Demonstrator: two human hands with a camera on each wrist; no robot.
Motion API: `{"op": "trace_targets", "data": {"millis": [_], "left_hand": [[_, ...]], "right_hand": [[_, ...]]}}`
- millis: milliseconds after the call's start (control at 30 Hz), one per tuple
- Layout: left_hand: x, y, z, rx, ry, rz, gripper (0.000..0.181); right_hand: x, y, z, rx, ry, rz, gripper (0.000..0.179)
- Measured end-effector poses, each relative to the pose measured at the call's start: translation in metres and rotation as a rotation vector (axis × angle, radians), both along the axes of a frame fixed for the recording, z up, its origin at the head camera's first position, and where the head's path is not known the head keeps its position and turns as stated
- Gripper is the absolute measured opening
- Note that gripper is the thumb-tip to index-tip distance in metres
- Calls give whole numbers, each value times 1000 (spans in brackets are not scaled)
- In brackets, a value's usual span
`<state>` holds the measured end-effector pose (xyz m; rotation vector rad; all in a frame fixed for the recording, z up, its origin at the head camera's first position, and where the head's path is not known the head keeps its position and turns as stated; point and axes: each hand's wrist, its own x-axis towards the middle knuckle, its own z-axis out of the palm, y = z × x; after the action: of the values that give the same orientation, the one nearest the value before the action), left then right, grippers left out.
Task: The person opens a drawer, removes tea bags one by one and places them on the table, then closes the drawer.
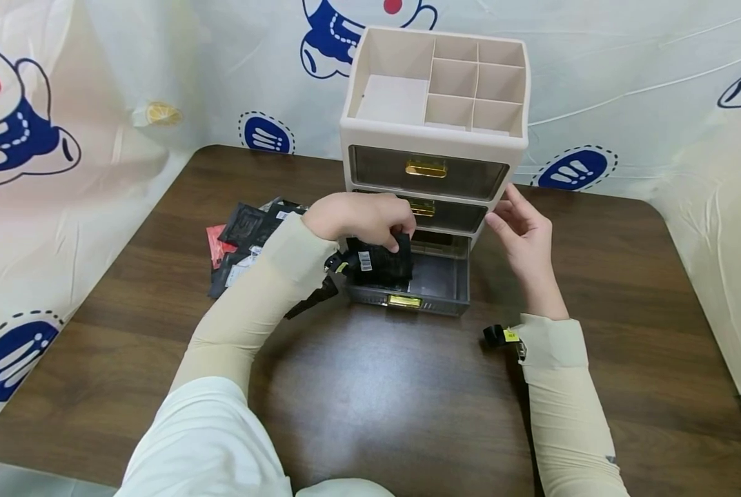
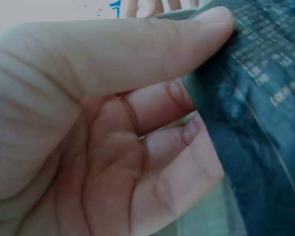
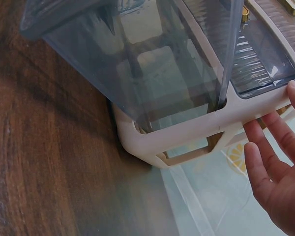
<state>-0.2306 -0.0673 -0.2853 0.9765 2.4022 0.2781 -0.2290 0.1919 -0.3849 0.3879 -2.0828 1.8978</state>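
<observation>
My left hand (image 1: 366, 215) pinches a black packet (image 1: 379, 266) over the left part of a pulled-out bottom drawer (image 1: 441, 284). In the left wrist view, the thumb of the left hand (image 2: 103, 113) lies on the dark packet (image 2: 265, 123), which bears small pale print. That drawer, grey and see-through with a gold handle, belongs to a cream drawer unit (image 1: 432, 134). With its fingers loosely bent, my right hand (image 1: 526, 238) touches the unit's right side. The right wrist view shows the right hand (image 3: 285, 189) at the frame edge (image 3: 196, 125), beside the clear drawer wall (image 3: 152, 64).
Left of the unit lies a pile of black packets (image 1: 243, 224) with a red packet (image 1: 216, 243) among them. Two upper drawers (image 1: 457, 176) are closed. The unit's top has several compartments (image 1: 454, 77). A patterned curtain (image 1: 178, 69) hangs behind the wooden table (image 1: 370, 386).
</observation>
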Motion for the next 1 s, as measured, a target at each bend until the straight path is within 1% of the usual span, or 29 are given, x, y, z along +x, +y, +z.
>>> {"op": "trace_targets", "data": {"millis": [100,200,400,567,667,800,1000], "left_hand": [[3,-6,9,56,31,6,11],[6,-11,20,87,63,30,2],[15,-26,37,113,125,36,4],[20,-46,46,130,143,62,3],[22,-60,45,124,148,94,5],[23,-81,38,102,147,139,7],[29,-105,27,96,91,191,6]], "right_hand": [[0,0,0,13,-6,-3,54],[0,0,1,21,-8,-5,53],[1,-1,1,8,-5,-5,53],[0,0,1,-12,-5,-14,53],[0,0,1,-23,-7,-10,54],[0,-1,0,-37,-7,5,53],[1,-1,-1,-37,0,6,53]]}}
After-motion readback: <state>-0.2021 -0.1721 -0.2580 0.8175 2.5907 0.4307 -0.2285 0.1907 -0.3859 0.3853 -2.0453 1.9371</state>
